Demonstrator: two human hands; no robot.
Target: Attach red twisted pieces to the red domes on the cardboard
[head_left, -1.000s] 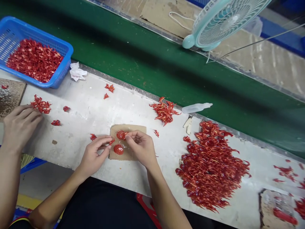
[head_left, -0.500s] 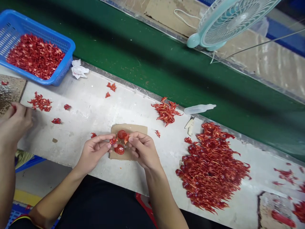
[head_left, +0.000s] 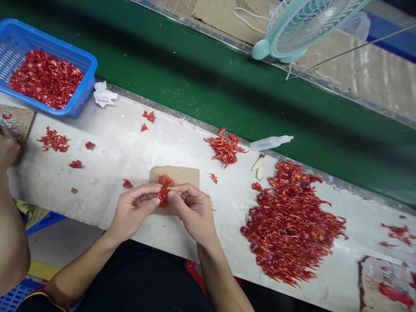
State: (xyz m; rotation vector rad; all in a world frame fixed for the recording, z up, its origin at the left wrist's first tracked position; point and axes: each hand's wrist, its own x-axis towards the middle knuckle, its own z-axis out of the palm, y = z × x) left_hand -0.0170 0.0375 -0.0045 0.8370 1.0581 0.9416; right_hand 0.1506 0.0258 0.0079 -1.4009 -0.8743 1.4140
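Observation:
Above a piece of cardboard (head_left: pixel 188 174), my left hand (head_left: pixel 134 210) pinches a small glossy red plastic piece (head_left: pixel 162 193). My right hand (head_left: pixel 193 209) closes thumb and finger on a pointed red-orange piece, pressed against the left one; fingertips partly cover both. Two round red blobs or discs lie on the cardboard: the upper one (head_left: pixel 164 179) shows beyond my fingers, the lower one (head_left: pixel 163 203) is mostly hidden beneath them. One loose red piece (head_left: pixel 127 183) rests left of the cardboard. A large heap of red pointed pieces (head_left: pixel 292 225) spreads to my right.
A blue basket (head_left: pixel 92 71) of red pieces stands at the far left, beside crumpled tissue (head_left: pixel 104 94). Smaller piles (head_left: pixel 225 147), a white squeeze bottle (head_left: pixel 271 143) and a green belt (head_left: pixel 195 91) lie beyond. A fan (head_left: pixel 312 26) stands behind. Another person's hand (head_left: pixel 7 149) is at left.
My hands have come together, bringing the right hand's pointed piece against the left hand's piece. The other person's hand at left has drawn farther left.

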